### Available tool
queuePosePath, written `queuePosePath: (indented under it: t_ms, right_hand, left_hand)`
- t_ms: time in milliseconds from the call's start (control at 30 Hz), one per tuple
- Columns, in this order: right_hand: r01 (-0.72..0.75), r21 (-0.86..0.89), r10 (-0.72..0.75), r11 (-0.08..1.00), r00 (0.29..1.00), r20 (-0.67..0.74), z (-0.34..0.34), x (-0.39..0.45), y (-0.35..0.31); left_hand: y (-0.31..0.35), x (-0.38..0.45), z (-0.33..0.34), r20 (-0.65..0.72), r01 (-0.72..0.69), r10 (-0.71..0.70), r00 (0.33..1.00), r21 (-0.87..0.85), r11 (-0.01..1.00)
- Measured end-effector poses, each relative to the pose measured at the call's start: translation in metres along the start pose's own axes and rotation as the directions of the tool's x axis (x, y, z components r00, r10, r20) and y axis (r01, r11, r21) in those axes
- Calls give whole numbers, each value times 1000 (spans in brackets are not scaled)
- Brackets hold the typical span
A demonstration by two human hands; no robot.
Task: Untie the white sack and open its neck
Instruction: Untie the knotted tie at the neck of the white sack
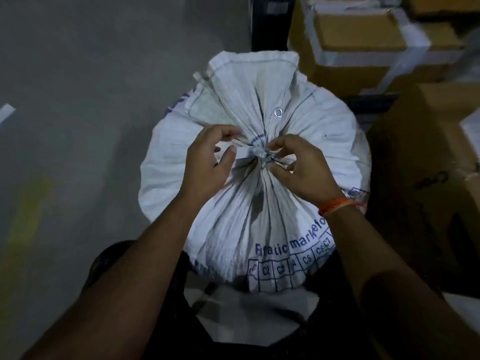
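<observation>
White woven plastic sack (259, 203) with blue print stands full on the grey concrete floor (91, 87), neck gathered and still tied. Brown cardboard boxes (363, 40) sit beyond it. Left hand (207, 162) pinches a white strip just left of the knot (259, 153). Right hand (301, 167) pinches the knot from its right side.

Bare floor (91, 74) lies open from 7 to 11 o'clock of the sack (259, 216); cardboard boxes (363, 42) crowd 12 to 4 o'clock.
</observation>
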State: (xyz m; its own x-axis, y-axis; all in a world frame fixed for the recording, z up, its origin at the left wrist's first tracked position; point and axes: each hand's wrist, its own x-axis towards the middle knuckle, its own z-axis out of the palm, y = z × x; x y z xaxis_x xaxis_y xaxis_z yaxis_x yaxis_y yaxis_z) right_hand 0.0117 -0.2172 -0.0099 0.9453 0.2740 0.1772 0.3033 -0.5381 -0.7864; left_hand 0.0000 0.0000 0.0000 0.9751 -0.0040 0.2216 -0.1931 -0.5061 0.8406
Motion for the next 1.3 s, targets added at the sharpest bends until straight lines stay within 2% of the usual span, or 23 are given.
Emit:
queuePosePath:
  t_ms: [267,533,733,833,900,1067,1300]
  right_hand:
    - [38,-159,-25,987,996,82,6,25,10]
    - [39,-210,-37,977,999,14,23,28,13]
    - [63,-231,-84,971,993,-82,31,23,18]
    - [-19,-101,6,995,993,-121,26,21,19]
    - [-82,-1,81,997,991,-102,21,23,20]
    - [-78,44,80,996,995,-51,15,29,24]
    - [-70,74,71,995,997,-12,11,29,23]
  left_hand:
    - [-16,30,0,159,125,-120,980,-23,992]
    - [-23,33,-1,261,240,-213,941,-77,968]
    - [-25,34,4,293,357,-280,914,-257,898]
    - [-27,36,14,277,321,-248,928,-259,911]
    - [-29,38,19,238,222,-178,955,-177,959]
    - [-33,46,25,222,20,-26,975,31,999]
    - [-43,51,33,300,-4,-56,952,196,981]
